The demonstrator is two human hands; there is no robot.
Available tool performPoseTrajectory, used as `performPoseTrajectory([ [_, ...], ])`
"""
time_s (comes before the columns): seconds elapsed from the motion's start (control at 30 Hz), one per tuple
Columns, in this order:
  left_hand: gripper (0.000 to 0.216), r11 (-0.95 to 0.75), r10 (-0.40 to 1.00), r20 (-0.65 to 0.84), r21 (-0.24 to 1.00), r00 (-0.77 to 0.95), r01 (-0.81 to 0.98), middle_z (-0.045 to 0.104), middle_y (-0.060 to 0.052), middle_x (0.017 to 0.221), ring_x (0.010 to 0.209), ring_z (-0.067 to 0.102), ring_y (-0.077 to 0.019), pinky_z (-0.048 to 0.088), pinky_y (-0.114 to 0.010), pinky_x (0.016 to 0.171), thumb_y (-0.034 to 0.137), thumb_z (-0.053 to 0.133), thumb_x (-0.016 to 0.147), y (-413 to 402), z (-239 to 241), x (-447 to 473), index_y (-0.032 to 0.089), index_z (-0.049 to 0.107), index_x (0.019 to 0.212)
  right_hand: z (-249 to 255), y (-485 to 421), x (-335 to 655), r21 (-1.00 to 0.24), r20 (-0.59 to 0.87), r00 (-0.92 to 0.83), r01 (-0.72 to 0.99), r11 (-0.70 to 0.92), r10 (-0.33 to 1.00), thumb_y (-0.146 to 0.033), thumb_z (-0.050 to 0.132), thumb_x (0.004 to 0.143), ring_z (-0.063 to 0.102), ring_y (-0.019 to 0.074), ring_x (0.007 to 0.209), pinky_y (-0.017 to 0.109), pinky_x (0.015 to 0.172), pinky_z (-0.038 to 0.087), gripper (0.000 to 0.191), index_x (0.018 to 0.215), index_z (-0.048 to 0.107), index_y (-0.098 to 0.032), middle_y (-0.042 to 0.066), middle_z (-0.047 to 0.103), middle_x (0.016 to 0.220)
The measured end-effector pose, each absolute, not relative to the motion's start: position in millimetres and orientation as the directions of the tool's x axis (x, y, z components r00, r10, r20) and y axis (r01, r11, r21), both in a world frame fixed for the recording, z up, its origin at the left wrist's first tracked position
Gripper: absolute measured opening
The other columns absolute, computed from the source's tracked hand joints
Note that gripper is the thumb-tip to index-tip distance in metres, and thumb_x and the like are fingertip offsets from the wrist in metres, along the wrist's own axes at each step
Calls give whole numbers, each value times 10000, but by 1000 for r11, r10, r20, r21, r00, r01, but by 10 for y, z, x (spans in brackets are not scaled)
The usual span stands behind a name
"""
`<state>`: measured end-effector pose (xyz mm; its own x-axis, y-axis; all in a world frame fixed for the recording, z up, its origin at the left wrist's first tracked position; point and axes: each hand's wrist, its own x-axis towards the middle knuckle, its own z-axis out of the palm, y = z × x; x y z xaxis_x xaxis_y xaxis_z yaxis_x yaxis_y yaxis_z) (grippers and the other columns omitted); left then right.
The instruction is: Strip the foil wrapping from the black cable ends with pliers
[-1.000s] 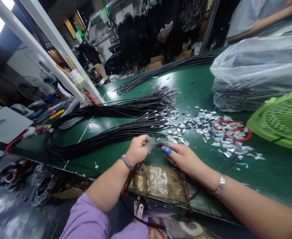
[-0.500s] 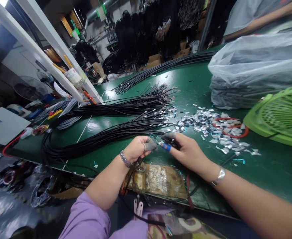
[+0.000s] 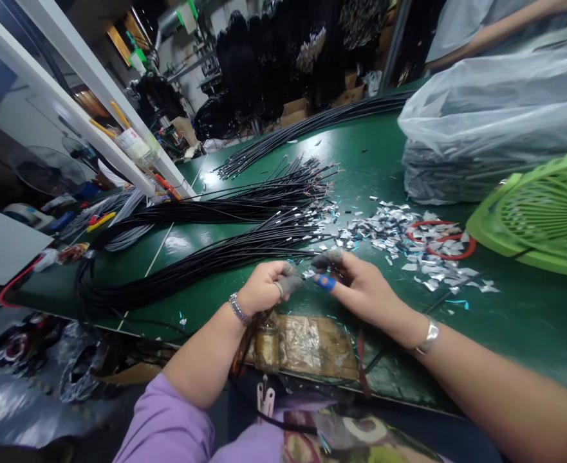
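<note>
My left hand, with grey covering on its fingertips, is pinched closed at the table's front. A short dark cable end seems to stick out of the pinch; most of it is hidden by the fingers. Facing it a small gap away is my right hand, its blue-taped thumb and grey-covered forefinger apart and nothing visible between them. Just behind the hands lies a bundle of black cables, ends pointing right. Another black cable hangs over my lap, thin coloured wires showing at its end.
Foil scraps and a red ring lie right of the cable ends. A green fan and a plastic-wrapped stack stand at the right. A taped board sits at the front edge. Another person's arm shows behind.
The thumb and forefinger of my right hand look slightly farther from my left hand. The whole view has shifted a little; the cable bundles and scraps lie as before.
</note>
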<state>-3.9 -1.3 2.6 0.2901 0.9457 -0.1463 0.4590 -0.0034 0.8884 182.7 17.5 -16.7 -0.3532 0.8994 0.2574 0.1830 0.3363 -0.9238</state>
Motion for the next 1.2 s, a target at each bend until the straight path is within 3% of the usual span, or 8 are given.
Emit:
performPoseTrajectory([
  [0.17, 405, 210, 907, -307, 923, 289, 323, 427, 61, 452, 364, 342, -48, 260, -178, 378, 553, 623, 649, 13, 9, -33, 170, 497, 687, -204, 138, 1836, -794, 412, -405, 280, 539, 816, -171, 510, 684, 603, 202, 765, 338, 716, 483, 212, 864, 600, -235, 43, 656, 830],
  [0.3, 326, -1, 956, -137, 882, 258, 472, 482, 27, 516, 438, 420, -77, 332, -206, 458, 493, 551, 739, -20, -3, -17, 170, 526, 701, -235, 152, 1759, -948, 244, -358, 105, 299, 901, -264, 573, 697, 611, 188, 738, 333, 698, 491, 187, 878, 548, -225, 32, 643, 789],
  [0.43, 170, -378, 923, 247, 452, 294, 808, 574, -36, 620, 586, 512, -138, 372, -254, 577, 302, 513, 772, -91, -16, 7, 180, 576, 671, -190, 150, 1696, -988, -88, -352, -88, -126, 932, -351, 704, 578, 499, 113, 536, 236, 468, 391, 376, 866, 509, -209, -36, 550, 655],
  [0.63, 147, -500, 827, 310, 22, 470, 866, 588, -50, 626, 607, 540, -168, 349, -268, 533, 139, 521, 626, -157, -38, 29, 186, 619, 725, -142, 157, 1693, -909, -291, -367, -181, -375, 883, -338, 734, 498, 299, 45, 411, 202, 378, 201, 419, 815, 502, -194, -90, 447, 558],
  [0.8, 113, -579, 814, 213, 363, 540, 730, 620, -26, 650, 612, 559, -134, 382, -238, 565, 242, 528, 758, -136, -6, 0, 178, 604, 704, -207, 365, 1828, -989, -142, -132, -18, -146, 981, -321, 692, 526, 356, 79, 454, 224, 403, 234, 342, 794, 522, -195, -69, 477, 571],
  [0.93, 299, -154, 966, 14, 835, 259, 528, 550, 15, 552, 461, 475, -80, 367, -198, 468, 449, 539, 792, -100, 23, 13, 160, 561, 720, -238, 437, 1905, -992, -65, -200, 118, -42, 978, -393, 625, 656, 315, 81, 425, 234, 416, 247, 221, 677, 500, -213, -82, 410, 483],
  [1.03, 408, 127, 971, -184, 937, 151, 327, 467, 59, 464, 348, 372, -50, 290, -174, 360, 563, 594, 702, -68, 29, 33, 161, 530, 729, -246, 367, 1876, -988, 24, -310, 139, 70, 950, -418, 575, 724, 369, 98, 457, 240, 446, 294, 237, 633, 487, -217, -60, 442, 492],
  [1.2, 422, 170, 968, -208, 955, 141, 241, 469, 65, 462, 338, 364, -41, 284, -160, 337, 558, 638, 648, -29, 17, 39, 161, 515, 721, -236, 223, 1785, -994, 89, -343, 37, 108, 935, -371, 533, 759, 465, 126, 569, 244, 493, 346, 175, 698, 555, -209, -1, 575, 653],
])
